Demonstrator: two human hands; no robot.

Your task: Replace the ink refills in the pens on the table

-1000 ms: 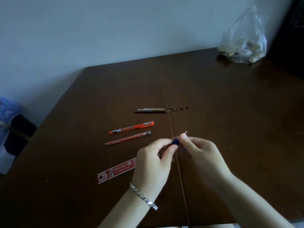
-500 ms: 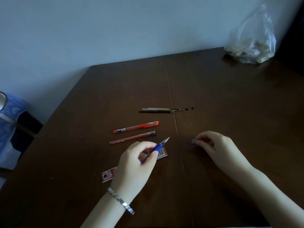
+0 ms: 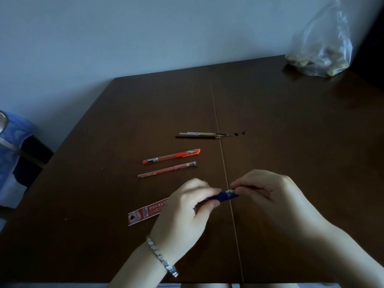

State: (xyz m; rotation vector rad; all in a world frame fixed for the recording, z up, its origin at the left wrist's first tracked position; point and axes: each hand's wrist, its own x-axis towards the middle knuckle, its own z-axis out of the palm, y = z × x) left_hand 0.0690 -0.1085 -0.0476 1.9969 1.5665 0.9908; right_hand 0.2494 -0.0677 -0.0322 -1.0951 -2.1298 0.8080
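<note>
Both hands met just below the middle of the frame, the left hand (image 3: 182, 206) wrapped around the blue pen (image 3: 225, 196) while the right hand (image 3: 268, 192) had its fingertips pressed together, pinching the pen's far end! Above them on the dark table (image 3: 291, 142), the orange pen (image 3: 171, 156) and the clear-barrelled pen (image 3: 167, 170) lay side by side. Loose refills (image 3: 204, 135) rested higher up, and the red packet (image 3: 145, 213) poked out left of the left hand.
</note>
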